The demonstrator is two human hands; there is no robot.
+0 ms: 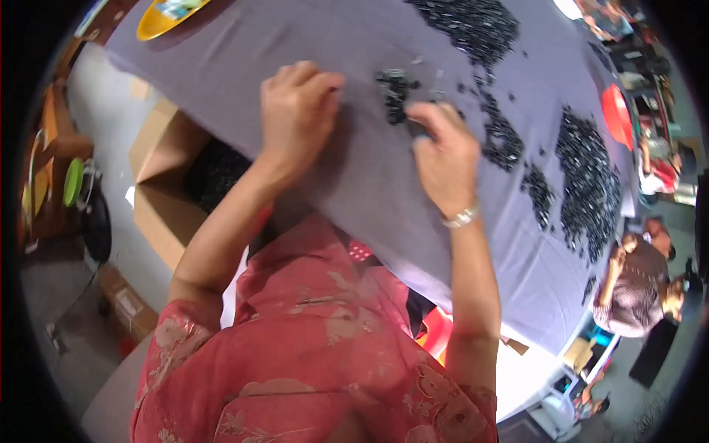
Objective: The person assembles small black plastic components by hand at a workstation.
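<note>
My left hand (297, 114) is held over the grey cloth with its fingers curled in and thumb pressed against them. Anything inside it is hidden. My right hand (448, 151), a metal bracelet on its wrist, is closed at the lower right edge of a small heap of black pieces (394, 92). Its fingertips are blurred and turned under, so what they grip cannot be made out. A few clear, pale pieces (439, 83) lie beside that heap. Other small, shiny black pieces (502, 140) trail across the cloth to the right of this hand.
The grey cloth (354, 162) covers the table. Larger piles of black pieces lie at the back (473, 26) and right (587, 177). A yellow dish (156, 24) stands far left, a red bowl (617, 117) far right. An open cardboard box (159, 210) holds dark pieces. People (639, 284) sit at right.
</note>
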